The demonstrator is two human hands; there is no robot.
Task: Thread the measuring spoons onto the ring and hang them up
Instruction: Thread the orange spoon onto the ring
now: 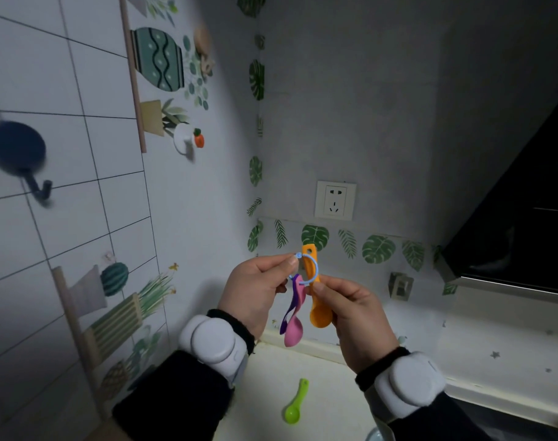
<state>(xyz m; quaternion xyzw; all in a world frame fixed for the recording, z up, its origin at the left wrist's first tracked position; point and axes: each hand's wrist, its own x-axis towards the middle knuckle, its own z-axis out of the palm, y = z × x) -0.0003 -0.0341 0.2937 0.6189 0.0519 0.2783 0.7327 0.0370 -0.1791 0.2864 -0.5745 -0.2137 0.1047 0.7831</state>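
Note:
My left hand (255, 291) pinches the upper end of a thin light-blue ring (316, 265), held up in front of the wall corner. A pink spoon (294, 329) and a purple spoon (287, 316) hang from the ring's lower end. My right hand (351, 316) grips an orange spoon (317, 303), upright with its bowl down and its holed handle tip beside the ring. A small green spoon (296, 405) lies on the counter below.
A dark hook (37, 186) sticks to the tiled wall at left. A white hook with an orange carrot knob (188, 140) sits on the patterned wall. A wall socket (335, 200) is above my hands. A dark range hood (519, 237) juts out at right.

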